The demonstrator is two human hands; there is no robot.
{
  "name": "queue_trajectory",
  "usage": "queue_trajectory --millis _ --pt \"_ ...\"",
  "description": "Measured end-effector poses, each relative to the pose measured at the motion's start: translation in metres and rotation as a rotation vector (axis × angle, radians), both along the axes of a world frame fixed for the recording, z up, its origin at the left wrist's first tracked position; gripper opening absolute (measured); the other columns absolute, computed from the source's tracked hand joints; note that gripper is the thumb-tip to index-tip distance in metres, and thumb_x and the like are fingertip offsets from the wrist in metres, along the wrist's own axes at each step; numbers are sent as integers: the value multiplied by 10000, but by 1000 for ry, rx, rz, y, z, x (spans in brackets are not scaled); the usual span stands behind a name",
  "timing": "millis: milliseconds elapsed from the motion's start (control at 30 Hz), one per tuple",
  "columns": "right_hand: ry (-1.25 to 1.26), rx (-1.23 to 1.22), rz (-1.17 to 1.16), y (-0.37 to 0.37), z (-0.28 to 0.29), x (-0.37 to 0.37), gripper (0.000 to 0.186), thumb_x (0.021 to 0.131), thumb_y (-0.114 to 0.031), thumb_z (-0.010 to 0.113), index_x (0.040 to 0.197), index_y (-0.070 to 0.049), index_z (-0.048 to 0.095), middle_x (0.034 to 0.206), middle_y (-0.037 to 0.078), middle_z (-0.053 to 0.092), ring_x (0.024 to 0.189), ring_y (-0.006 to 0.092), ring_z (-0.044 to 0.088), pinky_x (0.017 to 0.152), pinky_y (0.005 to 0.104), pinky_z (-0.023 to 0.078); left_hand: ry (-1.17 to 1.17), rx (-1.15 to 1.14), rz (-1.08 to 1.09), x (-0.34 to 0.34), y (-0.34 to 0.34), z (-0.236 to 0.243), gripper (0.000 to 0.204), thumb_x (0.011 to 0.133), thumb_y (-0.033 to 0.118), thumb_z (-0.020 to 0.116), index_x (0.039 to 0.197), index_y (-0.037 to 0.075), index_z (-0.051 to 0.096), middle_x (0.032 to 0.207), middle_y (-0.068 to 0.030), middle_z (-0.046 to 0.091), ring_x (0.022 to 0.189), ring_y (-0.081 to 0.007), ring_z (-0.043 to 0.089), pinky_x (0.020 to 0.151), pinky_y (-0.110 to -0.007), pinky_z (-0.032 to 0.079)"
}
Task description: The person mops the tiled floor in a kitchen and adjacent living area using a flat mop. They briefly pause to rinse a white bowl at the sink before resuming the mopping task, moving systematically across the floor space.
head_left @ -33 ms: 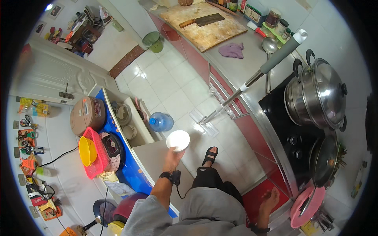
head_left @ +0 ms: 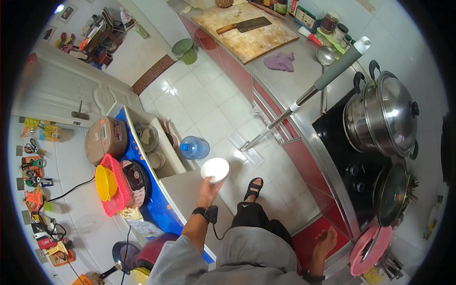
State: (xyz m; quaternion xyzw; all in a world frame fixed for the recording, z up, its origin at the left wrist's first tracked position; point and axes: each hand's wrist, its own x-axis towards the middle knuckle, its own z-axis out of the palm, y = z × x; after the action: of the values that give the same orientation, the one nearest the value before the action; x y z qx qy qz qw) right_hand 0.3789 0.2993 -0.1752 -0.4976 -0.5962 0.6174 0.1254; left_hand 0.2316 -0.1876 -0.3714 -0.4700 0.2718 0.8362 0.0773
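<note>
A white bowl (head_left: pixel 215 169) is gripped at its near rim by my left hand (head_left: pixel 207 190), held over the tiled floor beside the left cabinet. Just beyond it, a large blue water jug (head_left: pixel 194 147) stands on the floor. My right hand (head_left: pixel 325 243) hangs low at the right, near the red cabinet front, with its fingers loosely apart and nothing in them. To the left, a drawer (head_left: pixel 170 154) is pulled out of the cabinet, and dishes (head_left: pixel 156 159) sit inside it.
A mop (head_left: pixel 304 97) leans across the right counter edge. On the stove stand a steel steamer pot (head_left: pixel 375 114) and a lidded pan (head_left: pixel 392 197). A cleaver (head_left: pixel 254 23) lies on the cutting board (head_left: pixel 213 21). A rice cooker (head_left: pixel 105 137) and pink basket (head_left: pixel 124 190) occupy the blue-topped cabinet.
</note>
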Motion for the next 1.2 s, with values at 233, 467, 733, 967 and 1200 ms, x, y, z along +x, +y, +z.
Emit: queue_trajectory --millis 233,467,733,967,1200 --pt "9 -4 5 -5 9 -15 175 973 -254 552 1061 -109 595 752 15 591 588 97 543 485 242 438 28 -76 112 -126 -66 0 490 855 260 605 1249 11 452 1210 -216 499 1020 -384 560 735 -431 588" --pt "18 -20 -24 -2 0 -18 179 980 -245 539 1074 -102 593 767 15 592 595 97 544 488 240 444 -161 -290 136 -162 -94 24 486 838 274 621 1263 94 468 1191 -163 536 970 -342 576 686 -456 591" --pt "32 -59 -29 -7 2 -17 218 982 -228 537 1147 -91 578 791 24 593 618 109 552 497 247 444 -212 -228 -40 -85 -36 33 489 864 217 600 1267 -21 458 1211 -230 529 996 -382 614 695 -426 576" --pt "21 -177 -21 -26 12 -35 220 968 -227 546 1145 -98 571 833 13 597 653 107 555 524 242 454 -72 -200 -465 -73 18 59 411 879 181 608 1222 -9 482 1071 -131 534 880 -233 547 738 -381 580" --pt "-45 -610 402 -14 20 -32 706 929 -296 609 1456 8 249 1098 148 637 827 215 664 667 346 581 141 101 -985 -52 178 144 484 859 92 594 1292 -59 442 1217 -175 577 1074 -290 621 793 -393 604"
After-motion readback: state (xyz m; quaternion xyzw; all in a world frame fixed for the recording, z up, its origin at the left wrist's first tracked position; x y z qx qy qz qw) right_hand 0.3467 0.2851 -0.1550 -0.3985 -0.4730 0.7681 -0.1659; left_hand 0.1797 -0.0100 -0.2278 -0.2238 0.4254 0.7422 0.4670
